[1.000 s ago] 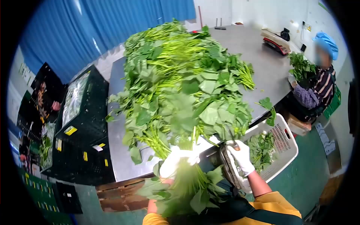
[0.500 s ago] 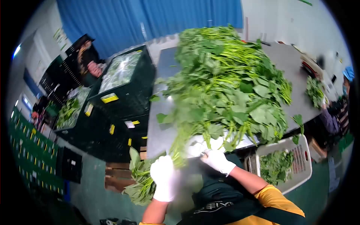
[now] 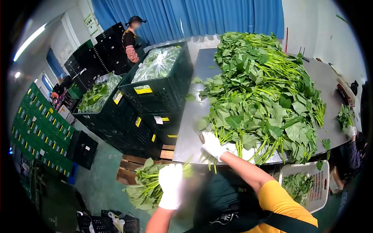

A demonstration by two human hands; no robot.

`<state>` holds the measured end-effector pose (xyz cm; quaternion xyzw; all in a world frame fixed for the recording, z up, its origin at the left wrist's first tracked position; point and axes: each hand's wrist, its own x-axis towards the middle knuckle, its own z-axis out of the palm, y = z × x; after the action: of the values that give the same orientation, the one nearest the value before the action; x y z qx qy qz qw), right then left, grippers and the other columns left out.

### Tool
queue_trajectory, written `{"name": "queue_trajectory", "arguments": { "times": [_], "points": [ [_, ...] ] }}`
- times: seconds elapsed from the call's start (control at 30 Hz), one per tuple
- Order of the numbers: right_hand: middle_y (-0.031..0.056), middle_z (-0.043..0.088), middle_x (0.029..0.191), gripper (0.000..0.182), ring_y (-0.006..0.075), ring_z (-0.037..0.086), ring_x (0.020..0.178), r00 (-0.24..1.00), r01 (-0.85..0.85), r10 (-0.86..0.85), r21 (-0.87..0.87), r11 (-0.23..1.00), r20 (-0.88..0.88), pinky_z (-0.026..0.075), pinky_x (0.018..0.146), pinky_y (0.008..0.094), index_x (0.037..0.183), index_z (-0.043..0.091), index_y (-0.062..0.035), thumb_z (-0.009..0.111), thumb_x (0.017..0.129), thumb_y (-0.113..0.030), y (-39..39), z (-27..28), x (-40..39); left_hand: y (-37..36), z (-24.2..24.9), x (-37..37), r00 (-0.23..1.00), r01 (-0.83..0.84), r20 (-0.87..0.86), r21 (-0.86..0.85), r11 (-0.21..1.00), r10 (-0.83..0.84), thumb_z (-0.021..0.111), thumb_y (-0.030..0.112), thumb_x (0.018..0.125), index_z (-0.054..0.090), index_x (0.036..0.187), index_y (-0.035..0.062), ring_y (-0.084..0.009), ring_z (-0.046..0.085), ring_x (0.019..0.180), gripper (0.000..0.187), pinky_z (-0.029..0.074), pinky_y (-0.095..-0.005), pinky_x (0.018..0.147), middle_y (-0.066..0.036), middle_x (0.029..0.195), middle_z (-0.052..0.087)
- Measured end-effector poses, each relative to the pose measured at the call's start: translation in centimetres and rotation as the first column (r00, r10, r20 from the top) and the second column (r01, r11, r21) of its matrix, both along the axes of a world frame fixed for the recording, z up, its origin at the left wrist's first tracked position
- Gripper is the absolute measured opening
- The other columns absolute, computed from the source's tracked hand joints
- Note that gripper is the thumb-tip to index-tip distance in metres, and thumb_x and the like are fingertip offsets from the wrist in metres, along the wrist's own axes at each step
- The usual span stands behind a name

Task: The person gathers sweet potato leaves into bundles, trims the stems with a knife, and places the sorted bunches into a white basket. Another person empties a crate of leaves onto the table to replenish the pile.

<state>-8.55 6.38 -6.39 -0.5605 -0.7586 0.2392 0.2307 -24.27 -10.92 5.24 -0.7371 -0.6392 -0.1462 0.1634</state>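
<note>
My left hand (image 3: 171,186), in a white glove, is wrapped round a bunch of leafy green stems (image 3: 145,188). The bunch is held off the table's near left corner, its leaves pointing left and its blurred stem ends right. My right hand (image 3: 213,146), also gloved, is at the near left edge of a big pile of leafy greens (image 3: 264,101). Its fingers are closed by some stems and a small dark item at the fingertips, too blurred to name. The pile lies on a metal table (image 3: 186,136).
Dark green crates (image 3: 155,95) holding bagged greens are stacked left of the table, near a wooden pallet (image 3: 126,171). A white basket (image 3: 320,186) with loose leaves stands at the right. One person (image 3: 132,40) is behind the crates; another person's gloved hand (image 3: 351,132) holds greens at far right.
The view has turned, so the scene sits further right. My right hand has moved forward and left along the pile's near edge. My left hand still holds its bunch low at the left.
</note>
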Motion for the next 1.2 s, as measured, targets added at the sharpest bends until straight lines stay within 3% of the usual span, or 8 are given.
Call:
{"name": "queue_trajectory", "arguments": {
  "times": [0.23, 0.3, 0.37, 0.5, 0.53, 0.7, 1.03, 1.2],
  "points": [
    [0.0139, 0.063, 0.109, 0.073, 0.0244, 0.059, 0.101, 0.723, -0.661, 0.568, -0.154, 0.734, -0.394, 0.044, 0.092, 0.0339, 0.135, 0.044, -0.0081, 0.072, 0.075, -0.037, -7.2, 12.4, 7.5, 2.8, 2.5, 4.3, 0.915, 0.361, -0.134, -0.148, 0.921, -0.380, 0.052, 0.009, 0.077, 0.041, 0.128, -0.0095, -0.0238, 0.048, 0.063, 0.056, 0.038, -0.0350, 0.061, -0.010, 0.070, 0.050],
    [0.0175, 0.062, 0.102, 0.039, 0.0279, 0.059, 0.092, 0.765, -0.635, 0.643, -0.188, 0.749, -0.026, 0.047, 0.083, 0.0390, 0.107, 0.060, -0.0016, 0.069, 0.077, -0.025, -9.5, 14.7, 8.4, 3.6, 2.8, 7.4, 0.825, 0.565, 0.091, -0.092, 0.820, -0.558, 0.050, 0.011, 0.081, 0.048, 0.121, -0.0052, -0.0250, 0.049, 0.063, 0.043, 0.040, -0.0369, 0.059, -0.012, 0.072, 0.051],
    [0.0176, 0.063, 0.096, 0.028, 0.0264, 0.060, 0.089, 0.770, -0.610, 0.609, 0.064, 0.790, -0.189, 0.047, 0.081, 0.0391, 0.100, 0.063, -0.0004, 0.067, 0.078, -0.017, -9.8, 9.6, 10.0, 5.1, 1.4, 10.3, 0.812, 0.557, -0.130, -0.121, 0.822, -0.569, 0.052, 0.018, 0.084, 0.041, 0.127, -0.0131, -0.0235, 0.055, 0.054, 0.055, 0.044, -0.0385, 0.068, -0.007, 0.059, 0.053],
    [0.0157, 0.057, 0.104, 0.021, 0.0241, 0.056, 0.096, 0.800, -0.291, 0.284, 0.072, 0.954, -0.528, 0.045, 0.084, 0.0383, 0.105, 0.054, -0.0004, 0.055, 0.087, -0.012, -14.2, 10.7, 13.7, 5.2, 1.8, 15.3, 0.543, 0.779, -0.259, -0.201, 0.594, -0.799, 0.047, 0.006, 0.080, 0.031, 0.137, -0.0102, -0.0247, 0.052, 0.081, 0.061, 0.039, -0.0353, 0.085, -0.012, 0.085, 0.052],
    [0.0126, 0.057, 0.101, 0.016, 0.0246, 0.055, 0.095, 0.967, -0.253, 0.243, 0.159, 0.954, 0.078, 0.045, 0.082, 0.0384, 0.103, 0.053, -0.0005, 0.051, 0.088, -0.007, -14.4, 10.6, 15.2, 4.4, 3.5, 16.6, 0.514, 0.802, -0.319, -0.149, 0.578, -0.796, 0.047, 0.007, 0.080, 0.032, 0.138, -0.0065, -0.0273, 0.052, 0.091, 0.061, 0.037, -0.0363, 0.090, -0.015, 0.096, 0.052],
    [0.0092, 0.064, 0.096, 0.040, 0.0245, 0.062, 0.086, 0.889, 0.242, -0.164, 0.136, 0.961, -0.428, 0.050, 0.076, 0.0341, 0.117, 0.055, -0.0010, 0.061, 0.078, -0.006, -15.5, 9.0, 25.4, 2.5, 7.4, 23.3, 0.442, 0.894, -0.443, 0.285, 0.345, -0.780, 0.057, 0.024, 0.079, 0.057, 0.120, 0.0137, -0.0272, 0.057, 0.092, 0.042, 0.045, -0.0394, 0.087, -0.011, 0.095, 0.058],
    [0.0018, 0.062, 0.084, 0.033, 0.0108, 0.052, 0.075, 0.474, 0.866, -0.536, 0.263, 0.425, -0.698, 0.046, 0.069, 0.0264, 0.104, 0.058, 0.0020, 0.062, 0.072, -0.006, -8.7, 11.2, 55.6, 2.5, -1.6, 19.1, 0.652, 0.757, 0.005, 0.036, 0.652, -0.758, 0.060, 0.012, 0.080, 0.052, 0.124, 0.0001, -0.0418, 0.051, 0.109, 0.046, 0.041, -0.0470, 0.093, -0.024, 0.117, 0.054],
    [0.0115, 0.065, 0.097, 0.069, 0.0206, 0.060, 0.089, 0.469, 0.883, -0.821, 0.153, 0.444, -0.327, 0.048, 0.082, 0.0311, 0.121, 0.052, -0.0009, 0.079, 0.060, -0.018, -5.7, -1.7, 74.6, 1.6, -4.4, 17.6, 0.727, 0.686, 0.128, -0.127, 0.716, -0.674, 0.062, 0.011, 0.078, 0.052, 0.122, 0.0004, -0.0451, 0.044, 0.118, 0.047, 0.038, -0.0515, 0.098, -0.027, 0.124, 0.048]
  ]
}}
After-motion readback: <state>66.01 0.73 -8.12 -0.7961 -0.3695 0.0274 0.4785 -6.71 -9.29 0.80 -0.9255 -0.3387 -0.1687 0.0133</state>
